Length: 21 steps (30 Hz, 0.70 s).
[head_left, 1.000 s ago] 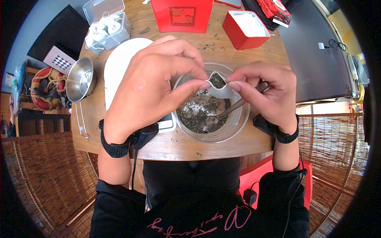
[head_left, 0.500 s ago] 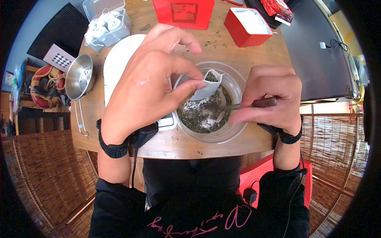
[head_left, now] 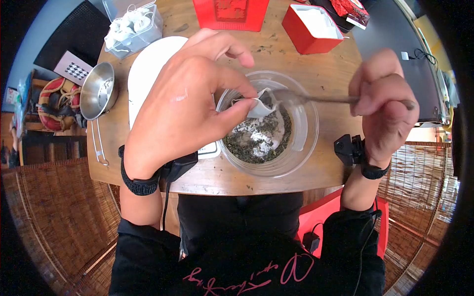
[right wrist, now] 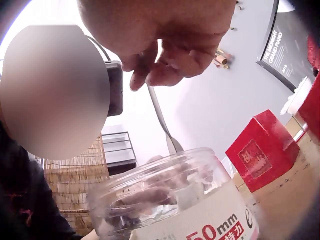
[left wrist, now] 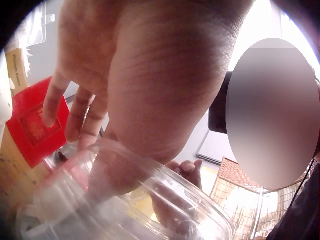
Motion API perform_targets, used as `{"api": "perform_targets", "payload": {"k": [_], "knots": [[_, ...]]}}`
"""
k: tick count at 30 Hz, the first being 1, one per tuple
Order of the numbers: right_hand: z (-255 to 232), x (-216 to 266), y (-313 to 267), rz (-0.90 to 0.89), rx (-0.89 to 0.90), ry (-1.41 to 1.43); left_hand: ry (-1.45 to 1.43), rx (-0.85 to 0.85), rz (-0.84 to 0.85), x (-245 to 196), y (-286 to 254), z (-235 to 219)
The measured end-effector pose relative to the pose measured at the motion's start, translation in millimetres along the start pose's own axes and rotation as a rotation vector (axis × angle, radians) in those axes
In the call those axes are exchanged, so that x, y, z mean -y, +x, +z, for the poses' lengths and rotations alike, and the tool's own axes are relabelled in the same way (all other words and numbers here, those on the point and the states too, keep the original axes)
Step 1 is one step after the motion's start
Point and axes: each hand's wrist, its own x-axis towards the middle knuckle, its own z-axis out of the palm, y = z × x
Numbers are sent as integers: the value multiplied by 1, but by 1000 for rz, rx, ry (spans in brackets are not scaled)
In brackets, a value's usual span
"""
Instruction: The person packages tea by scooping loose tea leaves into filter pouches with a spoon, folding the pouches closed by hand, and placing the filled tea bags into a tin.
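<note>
My left hand [head_left: 185, 106] pinches a small white bag [head_left: 260, 107] by its edge between thumb and forefinger, over the clear round bowl [head_left: 308, 140]. Dark green dried leaves [head_left: 247, 148] with some white patches lie in the bowl. In my right hand [head_left: 387, 101] is the handle of a metal spoon [head_left: 328, 99], held level; its blurred head end is at the bag's mouth. The right wrist view shows the spoon [right wrist: 161, 117] slanting down from the right hand [right wrist: 175, 50] above the bowl [right wrist: 200, 160]. Behind the bowl wall, the left wrist view leaves the left fingertips unclear.
A lidded clear box [head_left: 148, 32] of white tied bags and a steel pan [head_left: 91, 101] stand at the left. Beside the left hand lies a white round-ended object [head_left: 148, 69]. Two red boxes, one upright [head_left: 232, 22], one open [head_left: 303, 43], stand beyond the bowl.
The right hand let go of the bag's edge, dipped the spoon into the leaves, then rose to the right with the spoon, its head now at the bag. The left hand still holds the bag.
</note>
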Motion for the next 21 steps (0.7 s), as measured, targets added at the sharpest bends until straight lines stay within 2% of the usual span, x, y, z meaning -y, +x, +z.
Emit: {"api": "perform_targets", "payload": {"k": [8,11,13,15,17,19,21], "knots": [[6,4,-1,-55,-28,-60,-5,-3,22,0,1,0],[9,-2,0,-142,72,-67,-22,9,1,-2,3,1],[8,2,0,-78,76,-73,-12,-1,15,0,1,0],[7,5,-2,-24,-6,-50,-17,7,-8,-1,1,-1],[7,3,0,-37,-12,-29,-28,18,-26,-1,2,-3],[13,-1,0,-122,66,-98,-9,14,-2,-1,1,-1],[12,4,-2,-82,63,-85,-13,15,-5,-1,0,0]]}}
